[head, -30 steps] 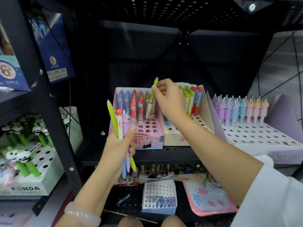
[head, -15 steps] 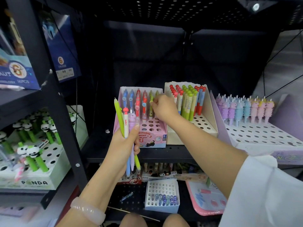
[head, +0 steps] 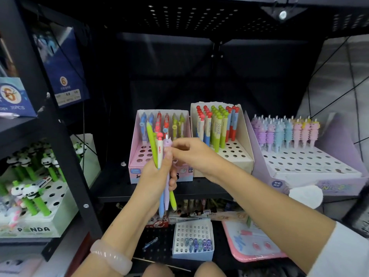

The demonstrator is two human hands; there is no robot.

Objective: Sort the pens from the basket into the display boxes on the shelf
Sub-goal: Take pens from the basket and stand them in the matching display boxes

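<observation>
In front of the pink display box (head: 139, 156), my left hand (head: 157, 176) grips a pen bundle (head: 159, 154); my right hand (head: 191, 154) pinches its purple pen (head: 167, 144).

At nine o'clock a white panda box (head: 38, 229) stands on the neighbouring rack, printed PANDA, with green panda-topped sticks (head: 33, 198) upright in its holes. Above it, at ten o'clock, blue packs (head: 13, 96) carry a 6. At six o'clock a small white holed box (head: 192, 239) holds clear bluish pieces; a pink tray (head: 253, 243) lies beside it at five o'clock.
</observation>
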